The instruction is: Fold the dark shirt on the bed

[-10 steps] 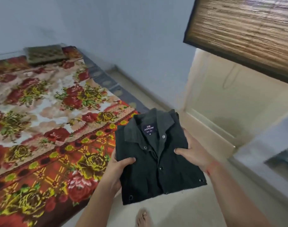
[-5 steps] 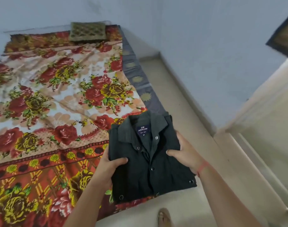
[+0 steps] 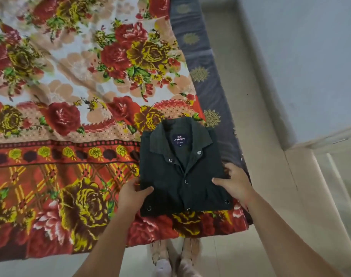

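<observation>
The dark shirt is folded into a neat rectangle, collar and label facing up, over the near right corner of the bed. My left hand grips its left edge, thumb on top and fingers underneath. My right hand grips the right edge the same way. Whether the shirt rests on the bedspread or hovers just above it, I cannot tell.
A floral red, yellow and white bedspread covers the bed, with a grey patterned sheet edge along its right side. A pale floor strip and a grey wall run to the right. My feet stand at the bed's near edge.
Both hands carried the folded shirt from over the floor leftward onto the bed's corner. The view swung down and left, so the blind and doorway left the frame.
</observation>
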